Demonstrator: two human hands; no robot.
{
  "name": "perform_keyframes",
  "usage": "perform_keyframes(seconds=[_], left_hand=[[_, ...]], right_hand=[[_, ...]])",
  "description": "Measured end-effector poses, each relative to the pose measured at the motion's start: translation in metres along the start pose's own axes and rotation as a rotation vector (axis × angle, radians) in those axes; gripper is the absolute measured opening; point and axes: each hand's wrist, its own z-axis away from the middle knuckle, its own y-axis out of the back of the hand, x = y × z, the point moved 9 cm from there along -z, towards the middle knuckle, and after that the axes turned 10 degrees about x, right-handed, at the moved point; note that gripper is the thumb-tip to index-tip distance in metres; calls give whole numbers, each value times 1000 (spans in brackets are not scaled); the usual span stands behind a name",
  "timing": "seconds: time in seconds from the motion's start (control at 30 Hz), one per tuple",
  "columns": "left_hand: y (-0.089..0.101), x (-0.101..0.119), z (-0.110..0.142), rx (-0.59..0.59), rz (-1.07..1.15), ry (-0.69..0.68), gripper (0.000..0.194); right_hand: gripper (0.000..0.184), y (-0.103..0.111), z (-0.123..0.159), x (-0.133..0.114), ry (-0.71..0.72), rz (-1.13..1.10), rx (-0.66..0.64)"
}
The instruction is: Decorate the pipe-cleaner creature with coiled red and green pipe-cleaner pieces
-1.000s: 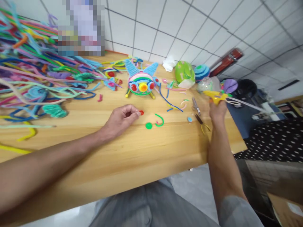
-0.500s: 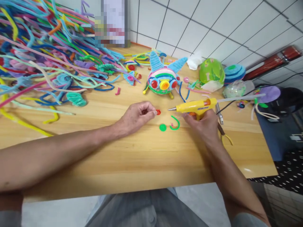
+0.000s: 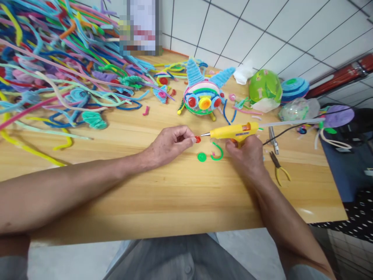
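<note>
Between thumb and forefinger, my left hand pinches a small red coil, perhaps wound pipe cleaner. My right hand is wrapped round the grip of a yellow hot glue gun, a long glue stick trailing from its rear. The gun's metal nozzle is at the coil's right edge; contact I cannot make out. On the table just below lie a green coiled disc and a bent green pipe cleaner piece. Behind them stands a round striped figure with blue ears and red-and-blue eyes.
A large heap of coloured pipe cleaners covers the table's left side. Yellow-handled pliers lie right of my right hand. At the back right are a green ball, a blue coiled piece and a clear container. A black cord crosses there.
The glue gun has moved left, bringing its nozzle up to the red coil. My left hand keeps its pinch nearly in place. The pliers now show more fully.
</note>
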Motion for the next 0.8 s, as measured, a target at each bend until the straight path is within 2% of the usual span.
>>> perform_keyframes(seconds=[0.63, 0.8], left_hand=[[0, 2, 0, -6, -9, -22, 22], [0, 3, 0, -11, 0, -30, 23]], right_hand=[[17, -3, 1, -1, 44, -10, -29], [25, -1, 2, 2, 5, -10, -46]])
